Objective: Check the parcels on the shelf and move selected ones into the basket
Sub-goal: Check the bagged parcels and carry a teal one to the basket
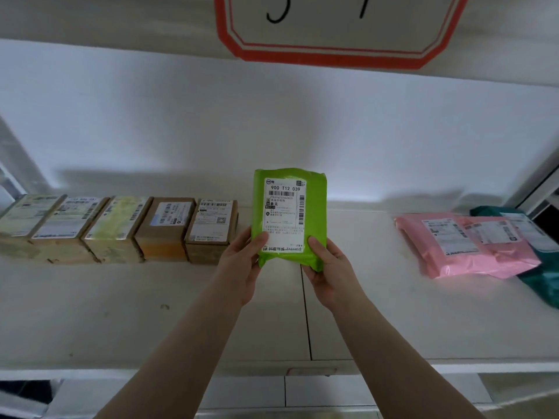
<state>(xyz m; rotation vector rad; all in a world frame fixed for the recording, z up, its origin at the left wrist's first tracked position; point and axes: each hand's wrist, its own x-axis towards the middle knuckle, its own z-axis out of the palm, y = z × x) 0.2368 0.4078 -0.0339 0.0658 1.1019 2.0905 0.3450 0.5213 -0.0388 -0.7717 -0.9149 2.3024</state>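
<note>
Green parcel (289, 217) upright between left hand (242, 264), right hand (328, 267).

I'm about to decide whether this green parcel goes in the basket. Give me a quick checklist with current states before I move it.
1. Both hands on green parcel: ok, left hand and right hand grip its lower corners.
2. Label faces camera: ok.
3. Code readable: ok, "900 T12 039".
4. Parcel lifted off the shelf: ok.
5. Basket location: cannot tell, not in view.
</note>
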